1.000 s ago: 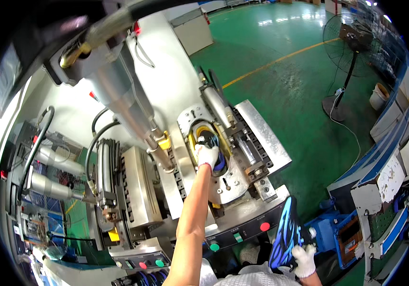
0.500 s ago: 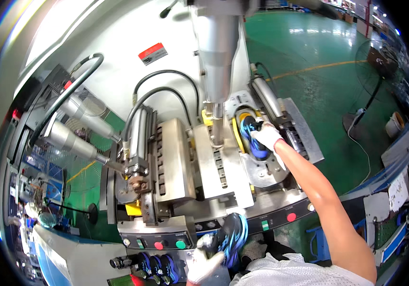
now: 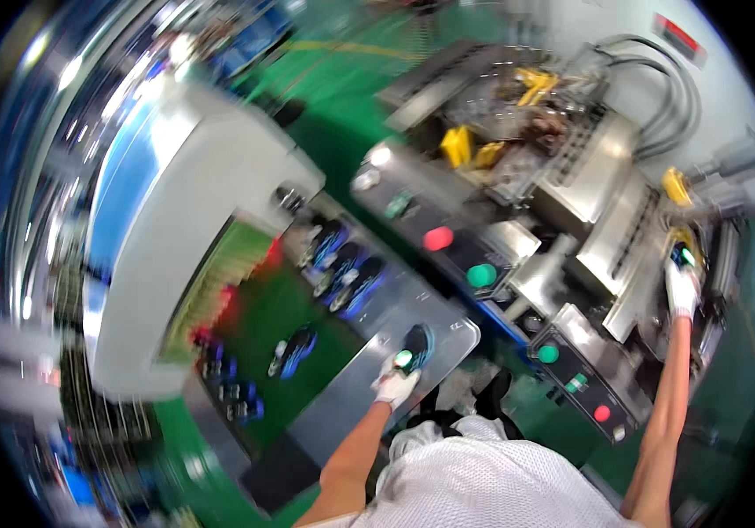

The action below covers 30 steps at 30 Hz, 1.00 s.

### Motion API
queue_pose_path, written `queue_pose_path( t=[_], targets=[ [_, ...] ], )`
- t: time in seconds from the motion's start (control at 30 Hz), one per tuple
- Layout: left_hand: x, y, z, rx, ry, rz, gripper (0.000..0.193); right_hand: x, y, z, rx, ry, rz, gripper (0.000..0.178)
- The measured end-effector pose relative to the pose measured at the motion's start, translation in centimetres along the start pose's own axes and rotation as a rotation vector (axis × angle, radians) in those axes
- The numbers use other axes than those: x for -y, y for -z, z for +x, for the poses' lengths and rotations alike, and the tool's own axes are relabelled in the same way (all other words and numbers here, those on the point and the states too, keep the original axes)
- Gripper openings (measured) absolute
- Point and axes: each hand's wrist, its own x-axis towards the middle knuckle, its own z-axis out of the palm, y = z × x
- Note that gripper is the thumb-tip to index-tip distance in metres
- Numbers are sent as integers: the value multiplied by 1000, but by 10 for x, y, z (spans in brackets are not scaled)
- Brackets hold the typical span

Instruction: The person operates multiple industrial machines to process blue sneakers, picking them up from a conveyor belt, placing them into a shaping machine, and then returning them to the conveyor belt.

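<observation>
My left hand [image 3: 395, 385], in a white glove, is closed on the near end of a black and blue shoe [image 3: 419, 343]. That shoe is at the corner of the grey tabletop [image 3: 333, 414]; whether it rests there fully I cannot tell. Far to the right, my gloved right hand [image 3: 683, 289] reaches into the metal press machine [image 3: 593, 172]. Its fingers are closed around a dark blue shoe [image 3: 681, 253] in the right-hand station, beside a yellow pad [image 3: 675, 187]. Motion blur and the glove hide much of that shoe.
Several black and blue shoes [image 3: 342, 273] stand in a row on the table's far side. Another shoe [image 3: 292, 350] lies on a green conveyor belt [image 3: 307, 387] from a white tunnel housing [image 3: 166, 238]. Control panels with red [image 3: 438, 238] and green buttons [image 3: 481, 275] front the machine.
The view has swung left, bringing the table and conveyor into sight. My left hand has carried its shoe from the machine's front to the table corner. My right hand stays at the machine's right station.
</observation>
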Motion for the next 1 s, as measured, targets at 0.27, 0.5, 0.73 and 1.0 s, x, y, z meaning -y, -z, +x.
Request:
queue_pose_path(
  t=[0.27,0.5,0.73,1.0],
  targets=[
    [22,19,3,217,-180,-141,103,78,-164,-305,125,436,-357,106],
    [151,229,69,-116,-273,11,87,54,-158,-326,20,553,-227,109],
    [262,207,113,30,-48,464,76,66,-162,-432,285,421,19,91],
    [155,224,10,12,-148,-310,64,218,-122,-462,783,379,317,61]
  ],
)
